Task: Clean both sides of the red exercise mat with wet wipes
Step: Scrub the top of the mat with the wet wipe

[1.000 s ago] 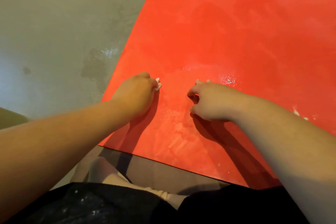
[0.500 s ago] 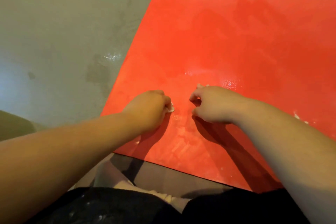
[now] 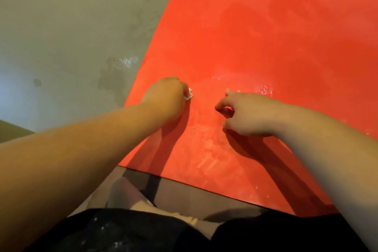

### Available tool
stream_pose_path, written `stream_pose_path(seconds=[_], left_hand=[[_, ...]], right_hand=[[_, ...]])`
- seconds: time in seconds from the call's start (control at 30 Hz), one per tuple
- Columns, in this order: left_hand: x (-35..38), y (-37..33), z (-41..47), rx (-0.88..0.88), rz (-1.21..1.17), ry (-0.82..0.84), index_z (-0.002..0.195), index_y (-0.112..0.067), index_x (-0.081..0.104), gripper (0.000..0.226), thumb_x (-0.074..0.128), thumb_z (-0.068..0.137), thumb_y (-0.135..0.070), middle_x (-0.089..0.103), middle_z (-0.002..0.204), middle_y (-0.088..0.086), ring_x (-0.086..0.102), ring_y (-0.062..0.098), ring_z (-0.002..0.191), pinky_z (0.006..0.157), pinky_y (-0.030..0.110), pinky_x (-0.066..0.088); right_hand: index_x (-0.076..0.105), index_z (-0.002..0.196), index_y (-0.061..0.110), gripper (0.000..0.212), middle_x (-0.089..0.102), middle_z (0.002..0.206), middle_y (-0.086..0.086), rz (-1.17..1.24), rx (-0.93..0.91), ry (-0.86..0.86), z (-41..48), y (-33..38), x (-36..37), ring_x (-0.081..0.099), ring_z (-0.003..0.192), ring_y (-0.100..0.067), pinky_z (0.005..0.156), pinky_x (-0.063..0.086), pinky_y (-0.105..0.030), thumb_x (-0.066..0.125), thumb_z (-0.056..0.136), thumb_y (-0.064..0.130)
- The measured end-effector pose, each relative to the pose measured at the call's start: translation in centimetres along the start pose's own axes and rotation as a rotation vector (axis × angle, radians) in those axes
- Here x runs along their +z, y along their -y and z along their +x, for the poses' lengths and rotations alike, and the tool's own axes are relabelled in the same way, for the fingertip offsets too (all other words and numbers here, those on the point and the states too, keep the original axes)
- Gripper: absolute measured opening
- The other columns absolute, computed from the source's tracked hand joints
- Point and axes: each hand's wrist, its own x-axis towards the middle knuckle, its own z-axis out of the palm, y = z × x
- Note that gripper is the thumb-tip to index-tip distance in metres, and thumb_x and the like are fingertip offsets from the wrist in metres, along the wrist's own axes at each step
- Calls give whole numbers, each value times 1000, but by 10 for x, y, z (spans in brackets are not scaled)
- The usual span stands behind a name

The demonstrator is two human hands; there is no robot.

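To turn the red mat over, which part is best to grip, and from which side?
Probably the near left corner of the red mat, approached from the bare floor beside it. The mat lies flat and thin, so only an edge can be pinched, and this corner is uncovered and close.

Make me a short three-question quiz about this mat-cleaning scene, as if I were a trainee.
1. True or false: the mat lies on a wooden table.
2. The left hand grips: A a spray bottle; B a white wipe; C a brush.
3. Fill in: the shiny wet patch on the mat lies just beyond the ___ hand.

Key
1. False: it lies on the grey floor.
2. B.
3. The right hand.
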Motion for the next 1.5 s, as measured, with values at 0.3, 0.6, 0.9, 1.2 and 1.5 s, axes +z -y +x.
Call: stream_pose_path(seconds=[0.3, 0.6, 0.9, 1.2, 1.5], left_hand=[[0, 3, 3, 23, 28, 25, 109, -18, 68, 22, 51, 95, -20, 58, 109, 10, 59, 33, 103, 81, 37, 44], [-23, -26, -29, -37, -547, 359, 91, -18, 64, 19, 54, 83, -5, 68, 76, -5, 62, 7, 62, 59, 18, 47], [-41, 5, -35, 60, 220, 575, 146, -19, 29, 84, 76, 77, -28, 47, 132, 9, 47, 23, 119, 92, 27, 40], [-19, -14, -54, -30, 310, 749, 146, -30, -28, 136, 82, 67, -47, -25, 153, 25, 31, 41, 138, 109, 41, 35], [-19, -17, -51, -31, 320, 714, 144, -29, -31, 141, 84, 66, -46, -25, 152, 27, 34, 40, 137, 107, 39, 36]], right_hand=[[51, 131, 30, 49, 7, 159, -6, 15, -1, 10, -2, 1, -2, 19, 144, -24, 111, 25, -28, 47, 87, 9], [61, 115, 27, 31, 61, 124, -1, 56, 26, -169, 0, 3, -4, 57, 107, -22, 76, 40, -23, 54, 87, 18], [69, 96, 14, 22, 57, 99, -9, -16, -308, -336, -8, 45, 56, 53, 96, -32, 85, 41, -35, 51, 85, 20], [74, 94, 20, 19, 70, 100, -3, -23, -224, -154, -40, 3, 38, 63, 97, -23, 76, 43, -22, 60, 83, 14], [68, 103, 17, 26, 58, 104, -4, -28, -405, -45, -76, 40, 73, 57, 96, -23, 82, 48, -34, 55, 82, 8]])
